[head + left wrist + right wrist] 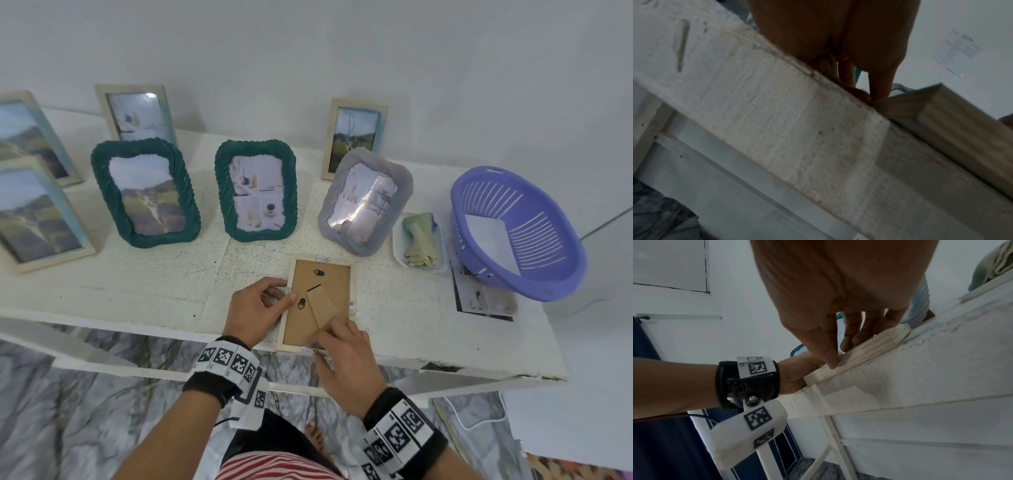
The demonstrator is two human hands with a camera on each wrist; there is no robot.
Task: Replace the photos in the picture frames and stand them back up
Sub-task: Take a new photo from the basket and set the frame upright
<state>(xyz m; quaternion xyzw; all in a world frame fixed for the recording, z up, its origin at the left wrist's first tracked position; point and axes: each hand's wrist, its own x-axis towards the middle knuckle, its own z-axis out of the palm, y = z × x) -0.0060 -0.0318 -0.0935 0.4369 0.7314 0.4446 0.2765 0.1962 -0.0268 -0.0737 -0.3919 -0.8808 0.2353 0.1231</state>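
Observation:
A pale wooden picture frame (334,277) lies face down at the table's front edge. Its brown backing board, black clips and easel stand (323,306) face up. My left hand (284,291) is at the frame's left rail, fingers curled, with the thumb tip over the rail beside a clip. In the left wrist view its fingers (881,87) meet the frame's corner (941,116). My right hand (334,337) is at the near end, fingertips on the backing by the stand's lower end. In the right wrist view its straight fingers (846,344) lie on the frame (869,345) and the thumb touches the near rail.
Two green wicker frames (145,192) (256,190), a grey one (364,202) and several pale wooden frames stand behind. At the right are a white tray (399,253) holding a green cloth, a purple basket (517,233) and a loose photo (479,294). The frame's near end reaches the table edge (137,329).

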